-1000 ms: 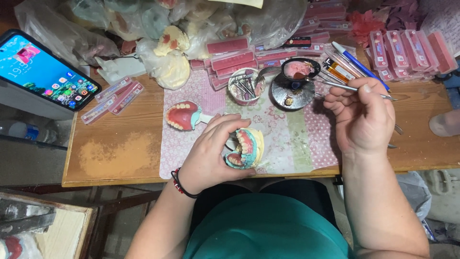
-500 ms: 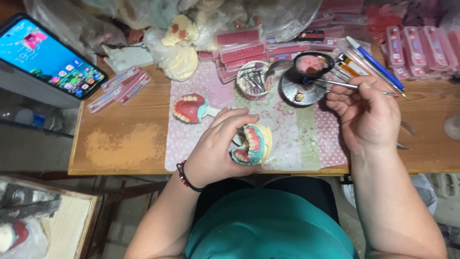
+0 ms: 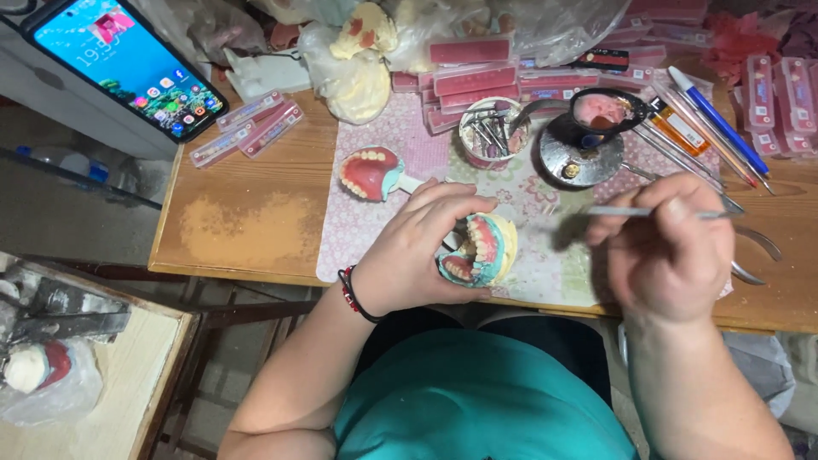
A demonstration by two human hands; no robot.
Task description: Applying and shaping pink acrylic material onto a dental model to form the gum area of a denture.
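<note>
A denture model [image 3: 479, 250] is gripped in the left hand [image 3: 417, 251] at the table's [image 3: 239, 230] six-o'clock edge. A thin tool [image 3: 648, 211] is pinched by the right hand [image 3: 669, 251] at three o'clock. The model is best kept steady, the tip guided lightly.

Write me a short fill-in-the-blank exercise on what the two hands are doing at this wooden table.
1. The left hand grips a teal-based dental model with pink gums and white ____.
2. The right hand holds a thin ____ instrument.
3. A smartphone with a lit screen lies at the table's far ____ corner.

Missing words: teeth; metal; left
</note>
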